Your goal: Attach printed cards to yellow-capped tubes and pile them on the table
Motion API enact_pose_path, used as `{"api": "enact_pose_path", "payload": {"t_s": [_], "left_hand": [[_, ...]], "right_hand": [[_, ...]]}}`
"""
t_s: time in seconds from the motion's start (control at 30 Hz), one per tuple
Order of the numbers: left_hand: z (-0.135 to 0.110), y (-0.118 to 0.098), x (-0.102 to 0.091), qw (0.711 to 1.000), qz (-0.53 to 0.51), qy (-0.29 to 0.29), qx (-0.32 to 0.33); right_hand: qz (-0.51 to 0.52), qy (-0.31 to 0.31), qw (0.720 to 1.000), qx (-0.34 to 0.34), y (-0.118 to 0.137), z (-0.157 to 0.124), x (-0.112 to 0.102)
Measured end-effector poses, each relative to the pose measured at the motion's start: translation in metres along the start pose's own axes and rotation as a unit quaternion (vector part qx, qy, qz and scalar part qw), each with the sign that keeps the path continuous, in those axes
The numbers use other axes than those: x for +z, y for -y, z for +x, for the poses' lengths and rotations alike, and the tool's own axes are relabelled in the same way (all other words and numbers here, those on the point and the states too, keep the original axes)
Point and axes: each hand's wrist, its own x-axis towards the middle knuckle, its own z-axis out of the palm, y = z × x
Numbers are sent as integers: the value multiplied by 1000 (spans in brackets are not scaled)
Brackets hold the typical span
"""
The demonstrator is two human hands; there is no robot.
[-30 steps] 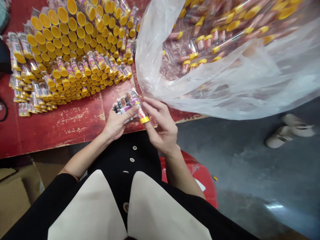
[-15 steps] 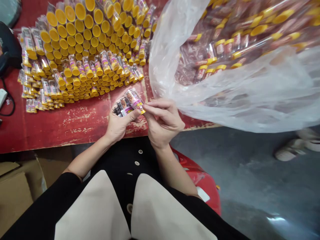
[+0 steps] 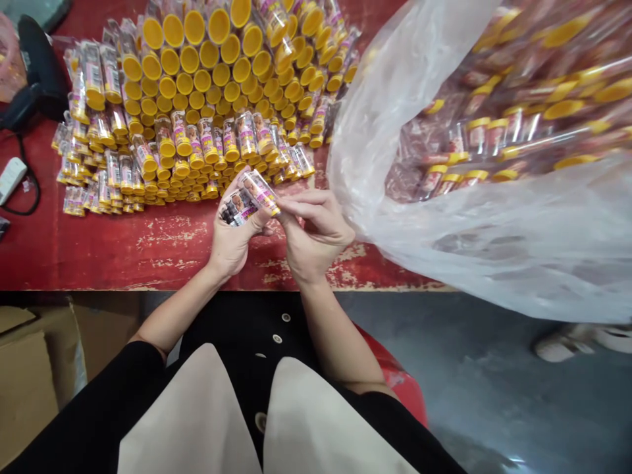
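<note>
My left hand (image 3: 230, 245) is closed round a small stack of printed labels (image 3: 237, 208), its thumb across their lower edge. Against these labels lies a small clear tube (image 3: 260, 191) with a printed picture on its side and a yellow end pointing down to the right. The thumb and fingers of my right hand (image 3: 316, 238) pinch the tube at that yellow end. Both hands are just above the front of the red table. Just beyond them, a large pile of labelled tubes (image 3: 202, 135) with yellow caps is stacked on its side.
At the right, a big translucent plastic bag (image 3: 518, 243) holds many yellow-capped tubes. A black device (image 3: 42, 72) and a white plug-like block (image 3: 12, 179) with a cable lie on the red table (image 3: 99, 257) at the left. Cardboard (image 3: 29, 375) stands below, and a red stool (image 3: 405, 388) behind.
The view has shifted, so the pile and the bag appear further right and the table edge lower. Both hands keep their hold, the tube turned slightly.
</note>
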Motion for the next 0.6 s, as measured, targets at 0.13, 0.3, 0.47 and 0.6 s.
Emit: {"api": "enact_pose_path", "payload": {"t_s": [0.13,0.3,0.47,0.6], "left_hand": [[8,-4,-4,998,-52,-23,11],[8,-10,-14,998,-22,-55,-3],[3,-4,-26,999,23,-26,-17],[-3,17,-13,996,29,18,-82]], "right_hand": [[-23,20,1000,3,-11,26,33],[-70,89,994,-5,-11,53,56],[-230,-1,973,9,-65,94,-59],[-382,-77,903,179,-132,136,-155]]}}
